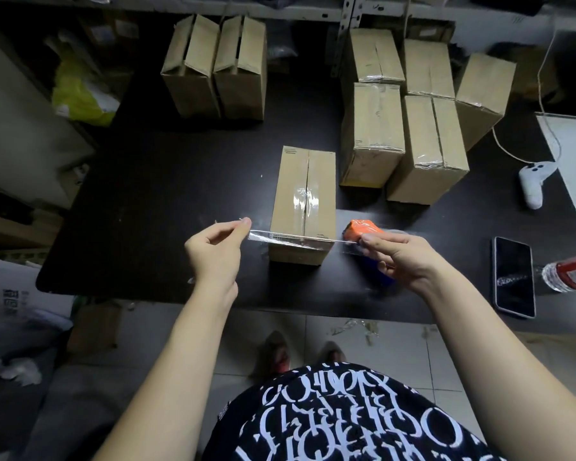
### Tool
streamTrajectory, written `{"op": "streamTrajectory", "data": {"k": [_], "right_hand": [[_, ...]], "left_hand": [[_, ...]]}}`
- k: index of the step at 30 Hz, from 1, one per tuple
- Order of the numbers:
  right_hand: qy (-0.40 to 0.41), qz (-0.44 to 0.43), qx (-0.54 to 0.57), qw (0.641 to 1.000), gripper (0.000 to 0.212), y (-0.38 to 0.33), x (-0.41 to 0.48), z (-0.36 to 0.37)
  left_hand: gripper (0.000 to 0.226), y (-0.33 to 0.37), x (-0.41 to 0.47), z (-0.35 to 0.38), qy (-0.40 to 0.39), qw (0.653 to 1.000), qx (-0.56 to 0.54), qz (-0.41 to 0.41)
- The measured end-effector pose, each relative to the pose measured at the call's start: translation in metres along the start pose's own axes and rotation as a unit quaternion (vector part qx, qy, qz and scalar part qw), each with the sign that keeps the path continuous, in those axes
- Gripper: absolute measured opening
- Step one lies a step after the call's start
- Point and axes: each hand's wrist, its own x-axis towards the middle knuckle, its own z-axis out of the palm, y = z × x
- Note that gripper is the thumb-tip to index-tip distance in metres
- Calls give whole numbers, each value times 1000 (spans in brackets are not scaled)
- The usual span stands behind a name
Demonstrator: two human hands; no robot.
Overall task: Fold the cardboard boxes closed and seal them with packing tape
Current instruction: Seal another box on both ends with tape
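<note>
Stretching clear tape [291,240] taut across the near edge of the box [302,204] mid-worktop [167,181]: left hand [218,249] pinching the free end, right hand [401,261] gripping the dispenser [363,229]. Best lowered level, centred over the seam, then pressed flat.

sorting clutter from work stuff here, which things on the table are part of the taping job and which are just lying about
Job: box being sealed; clear tape strip stretched between left hand and right hand; orange tape dispenser; open boxes; taped boxes.

Lying about: phone; white game controller; water bottle.
</note>
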Motion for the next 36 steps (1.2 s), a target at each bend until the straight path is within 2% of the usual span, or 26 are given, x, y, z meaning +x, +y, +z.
{"op": "streamTrajectory", "data": {"k": [2, 3, 13, 16, 19, 24, 27, 31, 33, 36], "right_hand": [[16, -10, 11, 1000, 8, -2, 0, 1], [24, -18, 9, 1000, 7, -2, 2, 1], [56, -37, -35, 997, 30, 2, 12, 4], [56, -11, -33, 998, 34, 10, 23, 10], [44, 11, -17, 999, 30, 19, 32, 17], [5, 44, 36, 998, 42, 34, 34, 35], [17, 23, 49, 998, 43, 42, 35, 41], [28, 0, 53, 998, 36, 55, 33, 47], [26, -11, 41, 999, 29, 62, 32, 50], [16, -65, 20, 998, 24, 69, 29, 53]], "left_hand": [[10, -2, 0, -1, 5, 1000, -9, -1], [10, -4, -1, -2, 7, 1000, -11, 1], [12, -13, 9, -3, 8, 1000, 4, -28], [10, -21, 14, 0, 9, 998, 8, -66], [11, -31, 17, 9, -3, 990, -5, -138], [24, -44, 17, 27, -4, 967, -52, -251], [29, -46, 13, 28, -12, 965, -39, -260], [20, -37, 11, 29, -53, 959, 11, -279], [26, -34, 10, 31, -81, 951, 41, -295], [20, -37, 10, 36, -93, 960, 78, -251]]}}
